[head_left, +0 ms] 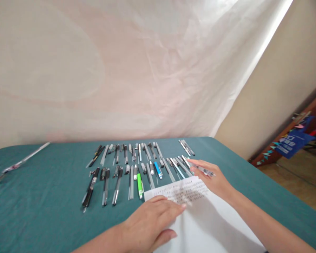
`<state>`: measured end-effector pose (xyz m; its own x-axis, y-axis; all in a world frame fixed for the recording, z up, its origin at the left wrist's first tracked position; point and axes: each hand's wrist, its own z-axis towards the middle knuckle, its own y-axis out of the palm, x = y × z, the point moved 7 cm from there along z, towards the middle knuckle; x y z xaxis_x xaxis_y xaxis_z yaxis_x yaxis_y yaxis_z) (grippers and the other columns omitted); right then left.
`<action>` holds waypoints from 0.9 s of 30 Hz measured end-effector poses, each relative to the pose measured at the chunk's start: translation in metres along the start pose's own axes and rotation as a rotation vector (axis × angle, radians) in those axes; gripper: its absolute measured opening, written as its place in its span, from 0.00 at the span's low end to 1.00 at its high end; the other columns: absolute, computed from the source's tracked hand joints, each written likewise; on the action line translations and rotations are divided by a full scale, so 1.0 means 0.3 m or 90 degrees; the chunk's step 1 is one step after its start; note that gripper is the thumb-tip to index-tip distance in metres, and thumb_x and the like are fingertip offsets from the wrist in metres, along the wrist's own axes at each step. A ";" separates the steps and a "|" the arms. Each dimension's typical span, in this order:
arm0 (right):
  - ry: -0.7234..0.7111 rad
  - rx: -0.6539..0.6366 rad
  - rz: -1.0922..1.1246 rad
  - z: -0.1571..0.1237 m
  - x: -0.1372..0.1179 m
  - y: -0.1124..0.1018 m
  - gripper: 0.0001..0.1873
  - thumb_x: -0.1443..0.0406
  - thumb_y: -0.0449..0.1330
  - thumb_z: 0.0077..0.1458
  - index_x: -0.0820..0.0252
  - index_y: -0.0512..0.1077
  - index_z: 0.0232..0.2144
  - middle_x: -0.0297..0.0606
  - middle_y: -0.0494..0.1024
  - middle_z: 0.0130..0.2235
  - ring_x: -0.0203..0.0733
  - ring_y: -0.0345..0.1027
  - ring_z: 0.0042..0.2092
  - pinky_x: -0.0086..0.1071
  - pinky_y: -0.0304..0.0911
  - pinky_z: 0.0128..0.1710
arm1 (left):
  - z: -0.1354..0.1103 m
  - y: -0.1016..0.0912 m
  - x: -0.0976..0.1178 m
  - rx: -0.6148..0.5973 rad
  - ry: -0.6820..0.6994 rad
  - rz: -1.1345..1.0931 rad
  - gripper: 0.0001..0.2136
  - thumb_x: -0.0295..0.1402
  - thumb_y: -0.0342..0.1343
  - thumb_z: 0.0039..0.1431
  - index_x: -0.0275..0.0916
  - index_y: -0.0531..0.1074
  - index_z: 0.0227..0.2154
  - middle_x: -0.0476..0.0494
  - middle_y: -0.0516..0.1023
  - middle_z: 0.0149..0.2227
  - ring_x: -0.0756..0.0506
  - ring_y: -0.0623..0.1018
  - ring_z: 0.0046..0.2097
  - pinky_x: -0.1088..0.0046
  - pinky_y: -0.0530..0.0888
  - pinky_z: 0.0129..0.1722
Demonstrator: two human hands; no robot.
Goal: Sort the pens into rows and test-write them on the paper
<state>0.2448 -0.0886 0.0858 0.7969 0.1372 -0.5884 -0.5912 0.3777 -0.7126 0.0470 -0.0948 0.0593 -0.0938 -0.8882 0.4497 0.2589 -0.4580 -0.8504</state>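
Note:
My left hand (156, 218) lies flat on a sheet of white paper (208, 228), fingers stretched out and thumb apart. Lines of handwriting, too blurred to read, cover the top of the sheet. Above its upper right edge, my right hand (216, 181) holds a clear-barrelled pen (206, 171) between thumb and fingers. The pen's far end is close to the right end of a row of pens, where a light-coloured pen (185, 161) lies. A green pen (139, 185) and a blue pen (158, 170) rest just beyond the paper.
Two rows of mostly black and clear pens, such as a black pen (88, 195), lie on the green tablecloth (42, 211), many with caps off. A small group of pens (186, 147) sits apart at the back right. A long thin stick-like object (23, 161) lies far left. A pale curtain (121, 70) hangs behind.

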 end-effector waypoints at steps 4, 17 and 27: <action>0.186 -0.019 0.138 -0.104 0.161 -0.012 0.18 0.56 0.50 0.53 0.64 0.72 0.30 0.43 0.74 0.37 0.34 0.64 0.25 0.28 0.61 0.23 | 0.012 0.019 -0.004 -0.045 0.004 0.042 0.18 0.37 0.43 0.58 0.42 0.59 0.51 0.43 0.65 0.53 0.43 0.63 0.54 0.62 0.55 0.55; 0.319 0.081 0.104 -0.247 0.345 -0.036 0.07 0.62 0.52 0.50 0.59 0.63 0.24 0.27 0.63 0.17 0.33 0.56 0.20 0.27 0.52 0.21 | 0.023 0.012 -0.021 -0.004 -0.017 0.020 0.14 0.35 0.45 0.57 0.42 0.65 0.46 0.45 0.70 0.48 0.46 0.68 0.50 0.66 0.58 0.54; 0.265 0.110 0.019 -0.258 0.339 -0.058 0.08 0.63 0.52 0.47 0.59 0.62 0.19 0.28 0.61 0.18 0.33 0.54 0.21 0.27 0.51 0.22 | 0.032 0.025 -0.029 -0.043 -0.037 0.031 0.14 0.34 0.44 0.58 0.41 0.65 0.46 0.45 0.69 0.49 0.46 0.67 0.50 0.66 0.57 0.54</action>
<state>0.3265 -0.1521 0.0090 0.6402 -0.2167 -0.7370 -0.5562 0.5310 -0.6393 0.0589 -0.0903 0.0516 -0.0257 -0.9068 0.4207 0.1955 -0.4173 -0.8875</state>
